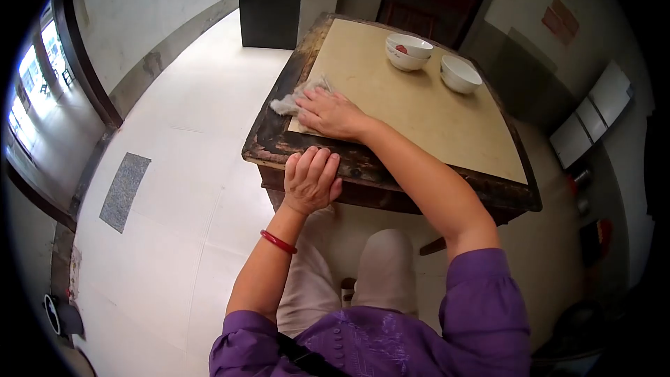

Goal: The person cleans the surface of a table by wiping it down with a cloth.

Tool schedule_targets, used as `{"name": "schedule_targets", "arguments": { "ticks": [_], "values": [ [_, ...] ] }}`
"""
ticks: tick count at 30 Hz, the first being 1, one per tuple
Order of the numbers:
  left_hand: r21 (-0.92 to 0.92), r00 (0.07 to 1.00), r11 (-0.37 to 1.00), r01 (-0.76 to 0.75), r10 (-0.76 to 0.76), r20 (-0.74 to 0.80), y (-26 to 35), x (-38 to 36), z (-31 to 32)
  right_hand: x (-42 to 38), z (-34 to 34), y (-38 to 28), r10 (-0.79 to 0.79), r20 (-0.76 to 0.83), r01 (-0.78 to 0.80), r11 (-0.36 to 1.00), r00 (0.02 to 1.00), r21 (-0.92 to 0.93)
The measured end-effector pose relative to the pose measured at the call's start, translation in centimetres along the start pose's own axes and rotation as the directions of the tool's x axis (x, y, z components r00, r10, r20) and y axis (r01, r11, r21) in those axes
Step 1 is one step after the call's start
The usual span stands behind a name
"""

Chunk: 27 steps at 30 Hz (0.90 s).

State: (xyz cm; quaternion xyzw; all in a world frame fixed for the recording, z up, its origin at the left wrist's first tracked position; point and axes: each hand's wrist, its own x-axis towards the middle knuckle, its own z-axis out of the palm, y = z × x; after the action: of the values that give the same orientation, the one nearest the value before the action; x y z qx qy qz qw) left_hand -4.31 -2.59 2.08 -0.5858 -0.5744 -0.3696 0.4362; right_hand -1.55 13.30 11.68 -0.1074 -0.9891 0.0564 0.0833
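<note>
My right hand (pixel 331 113) lies over a pale grey cloth (pixel 285 105), pressing it to the tabletop near the left edge. Part of the cloth is hidden under the palm and fingers. My left hand (pixel 311 180), with a red bangle on its wrist, has its fingers curled over the front edge of the wooden table (pixel 377 171). A beige sheet (pixel 426 119) covers the middle of the tabletop inside the dark, worn frame. Toward the far side stand two stacked white bowls (pixel 407 61), with something red inside the upper one, and another white bowl (pixel 460 75) to their right.
A black panel (pixel 271 8) stands upright behind the table's left corner. On the pale floor to the left lies a grey mat (pixel 125 192). A dark bin (pixel 64 315) sits at the lower left. White panels (pixel 592 115) are along the right wall.
</note>
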Motion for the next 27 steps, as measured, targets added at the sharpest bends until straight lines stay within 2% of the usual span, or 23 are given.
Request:
{"name": "schedule_targets", "arguments": {
  "ticks": [3, 6, 9, 12, 14, 16, 17, 18, 20, 22, 23, 26, 27],
  "values": [
    [-0.021, 0.999, 1.000, 0.005, -0.004, 0.044, 0.0, 0.2, -0.7, -4.4, -1.9, -0.6, -0.046, 0.036, 0.045, 0.998, 0.998, 0.038],
    [-0.073, 0.994, 0.997, 0.024, -0.015, 0.112, 0.0, 0.5, -1.3, -8.6, -2.4, -0.3, -0.013, -0.039, 0.013, 1.000, 0.999, 0.007],
    [-0.092, 0.983, 0.994, 0.057, -0.040, 0.178, 0.5, 1.2, -2.6, -12.4, -5.0, -0.5, 0.057, 0.002, -0.057, 0.991, 0.998, 0.118],
    [-0.145, 0.964, 0.985, 0.089, -0.049, 0.260, 0.8, 2.3, -4.3, -18.0, -6.2, 1.7, 0.138, -0.192, -0.064, 0.934, 0.972, 0.350],
    [-0.224, 0.952, 0.966, 0.127, -0.055, 0.302, 0.8, 3.5, -5.3, -23.1, -7.5, 3.0, 0.331, -0.234, -0.205, 0.875, 0.914, 0.438],
    [-0.270, 0.954, 0.950, 0.154, -0.073, 0.290, 0.9, 4.7, -5.5, -28.5, -7.6, 5.5, 0.449, -0.319, -0.302, 0.858, 0.835, 0.416],
    [-0.242, 0.956, 0.964, 0.114, -0.040, 0.291, 1.1, 5.9, -5.3, -31.2, -7.6, 7.1, 0.487, -0.372, -0.345, 0.855, 0.790, 0.388],
    [-0.247, 0.938, 0.963, 0.105, -0.013, 0.347, 1.5, 7.2, -5.0, -33.7, -7.5, 8.6, 0.522, -0.423, -0.390, 0.847, 0.741, 0.362],
    [-0.260, 0.890, 0.962, 0.088, 0.042, 0.455, 2.5, 9.9, -3.5, -37.5, -8.1, 10.2, 0.615, -0.506, -0.418, 0.786, 0.605, 0.456],
    [-0.239, 0.824, 0.971, 0.001, 0.135, 0.550, 3.3, 11.2, -0.7, -39.6, -9.1, 10.8, 0.670, -0.525, -0.492, 0.742, 0.525, 0.456],
    [-0.230, 0.785, 0.972, -0.047, 0.178, 0.594, 3.5, 11.9, 0.4, -40.3, -8.9, 11.5, 0.669, -0.544, -0.470, 0.743, 0.506, 0.477],
    [-0.326, 0.551, 0.946, 0.002, 0.271, 0.790, 3.6, 14.1, 2.5, -40.9, -7.5, 13.2, 0.668, -0.577, -0.414, 0.744, 0.470, 0.524],
    [-0.340, 0.494, 0.940, 0.035, 0.280, 0.823, 3.1, 14.6, 2.9, -40.8, -7.3, 13.4, 0.693, -0.565, -0.456, 0.720, 0.447, 0.523]
  ]
}}
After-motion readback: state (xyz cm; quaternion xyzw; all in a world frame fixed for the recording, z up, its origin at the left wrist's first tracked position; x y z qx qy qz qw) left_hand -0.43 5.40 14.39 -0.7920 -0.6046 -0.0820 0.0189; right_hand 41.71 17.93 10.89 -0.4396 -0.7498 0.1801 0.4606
